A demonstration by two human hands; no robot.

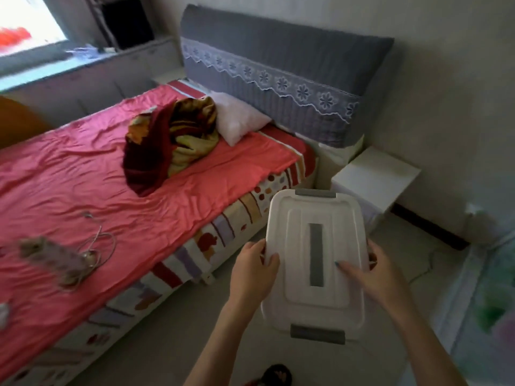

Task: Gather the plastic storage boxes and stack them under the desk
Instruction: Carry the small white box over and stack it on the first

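Currently mid-gather: one white plastic storage box with grey latches and a grey lid strip is carried in the air at about 5 o'clock in the head view, above the floor and just beside the bed. The left hand clamps the box's left edge, thumb on the lid, fingers curled under; the right hand holds the right edge, fingers spread flat over the lid, so both grips are closed around the box and neither is free. The lid is on and both end latches look seated, though blur makes that uncertain. No desk shows in the frame, so the stacking spot is out of view. Judged step: carrying a collected box toward the desk. The next move likely calls for a turn away from the bed, keeping the box level, then a low set-down under the counter or on another box. No other storage boxes are clearly visible; blurry pale items at 4 o'clock cannot be identified. In the room, the bed carries a pink sheet, a crumpled red and yellow blanket at 11 o'clock, a white pillow against the grey headboard, and a power strip with its cord at 9 o'clock. A white nightstand sits at 2 o'clock, a window at 10 o'clock.
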